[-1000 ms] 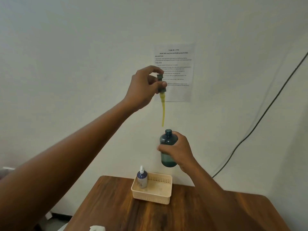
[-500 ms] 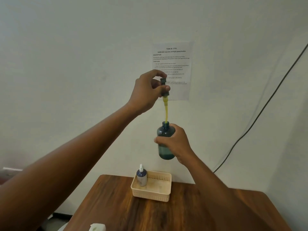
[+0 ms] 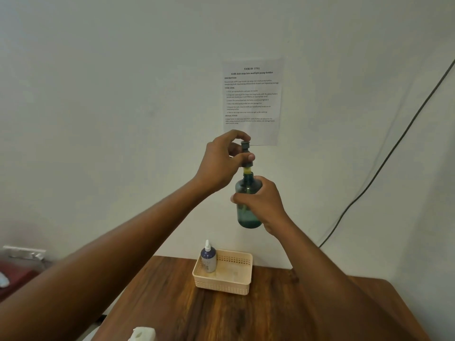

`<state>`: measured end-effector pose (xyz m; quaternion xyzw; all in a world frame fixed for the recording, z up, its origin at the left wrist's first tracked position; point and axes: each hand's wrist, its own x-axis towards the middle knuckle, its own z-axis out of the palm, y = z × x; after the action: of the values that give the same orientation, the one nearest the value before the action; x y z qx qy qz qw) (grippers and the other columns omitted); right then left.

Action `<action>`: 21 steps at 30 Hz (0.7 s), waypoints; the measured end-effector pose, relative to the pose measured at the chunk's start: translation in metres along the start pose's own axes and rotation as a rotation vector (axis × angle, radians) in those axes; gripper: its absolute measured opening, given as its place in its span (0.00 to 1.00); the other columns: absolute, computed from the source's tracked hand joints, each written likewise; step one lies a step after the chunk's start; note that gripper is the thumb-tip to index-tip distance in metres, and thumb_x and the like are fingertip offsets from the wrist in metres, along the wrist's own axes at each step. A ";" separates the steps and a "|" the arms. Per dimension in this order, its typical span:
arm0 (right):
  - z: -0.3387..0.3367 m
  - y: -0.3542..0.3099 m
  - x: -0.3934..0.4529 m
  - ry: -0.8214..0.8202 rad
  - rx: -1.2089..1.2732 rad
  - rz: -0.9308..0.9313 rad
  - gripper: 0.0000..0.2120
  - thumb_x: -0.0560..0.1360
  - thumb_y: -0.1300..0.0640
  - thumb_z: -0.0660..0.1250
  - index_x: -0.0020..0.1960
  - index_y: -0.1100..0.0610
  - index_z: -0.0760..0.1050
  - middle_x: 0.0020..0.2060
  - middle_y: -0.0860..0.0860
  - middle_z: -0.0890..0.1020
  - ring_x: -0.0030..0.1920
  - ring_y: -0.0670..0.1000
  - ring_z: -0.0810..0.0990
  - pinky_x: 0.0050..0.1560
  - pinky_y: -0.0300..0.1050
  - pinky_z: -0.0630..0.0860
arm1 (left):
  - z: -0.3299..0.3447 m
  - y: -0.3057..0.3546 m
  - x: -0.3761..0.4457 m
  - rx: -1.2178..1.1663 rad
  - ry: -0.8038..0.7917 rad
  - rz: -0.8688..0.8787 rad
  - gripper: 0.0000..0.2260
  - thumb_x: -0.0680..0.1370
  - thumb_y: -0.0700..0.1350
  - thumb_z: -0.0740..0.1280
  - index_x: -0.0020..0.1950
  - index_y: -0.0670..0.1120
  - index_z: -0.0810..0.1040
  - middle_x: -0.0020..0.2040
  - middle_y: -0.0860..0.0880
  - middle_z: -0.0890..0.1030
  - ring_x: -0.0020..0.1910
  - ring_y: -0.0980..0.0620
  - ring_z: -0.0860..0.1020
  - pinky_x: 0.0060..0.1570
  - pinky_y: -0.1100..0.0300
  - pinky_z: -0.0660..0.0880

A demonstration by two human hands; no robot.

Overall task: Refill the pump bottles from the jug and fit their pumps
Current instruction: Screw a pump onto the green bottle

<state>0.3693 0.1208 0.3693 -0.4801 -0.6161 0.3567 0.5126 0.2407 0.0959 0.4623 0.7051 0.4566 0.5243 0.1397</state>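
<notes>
Lowered since a second ago, the pump (image 3: 247,155), pinched in the left hand's (image 3: 221,163) grip, nearly seats; the right hand (image 3: 261,204) clasps the bottle (image 3: 247,193) upright above the surface (image 3: 172,303), steadying its neck.

Pale wall (image 3: 110,94) filling most of the view, 1 printed sheet (image 3: 252,99) taped on it, 1 dark cable (image 3: 384,163) running diagonally toward the wooden table (image 3: 187,313)'s far-right corner.

Wall sheet (image 3: 252,99): "TASK ID 3791", "Refill dish soap into multiple pump bottles" (body text too small).
</notes>
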 end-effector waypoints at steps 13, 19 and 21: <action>-0.004 0.000 0.001 0.017 -0.029 -0.012 0.25 0.67 0.51 0.80 0.59 0.47 0.73 0.47 0.39 0.77 0.45 0.45 0.77 0.39 0.35 0.71 | 0.016 -0.009 -0.014 -0.024 -0.035 -0.009 0.15 0.78 0.38 0.74 0.63 0.48 0.80 0.46 0.49 0.88 0.46 0.53 0.87 0.57 0.57 0.83; -0.008 -0.004 0.002 0.029 -0.008 -0.015 0.26 0.67 0.51 0.80 0.61 0.48 0.74 0.52 0.44 0.79 0.48 0.49 0.78 0.40 0.36 0.72 | 0.013 -0.005 -0.013 0.028 0.014 -0.004 0.24 0.79 0.48 0.75 0.73 0.51 0.73 0.55 0.50 0.85 0.53 0.54 0.83 0.46 0.78 0.73; -0.007 -0.006 0.001 0.030 -0.015 -0.022 0.25 0.67 0.52 0.80 0.60 0.47 0.73 0.51 0.43 0.78 0.48 0.48 0.77 0.39 0.36 0.72 | 0.015 -0.005 -0.016 0.030 0.043 -0.009 0.28 0.76 0.49 0.78 0.73 0.50 0.73 0.49 0.47 0.83 0.49 0.52 0.82 0.47 0.73 0.76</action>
<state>0.3752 0.1197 0.3769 -0.4826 -0.6160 0.3391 0.5221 0.2507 0.0906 0.4431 0.6936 0.4704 0.5318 0.1215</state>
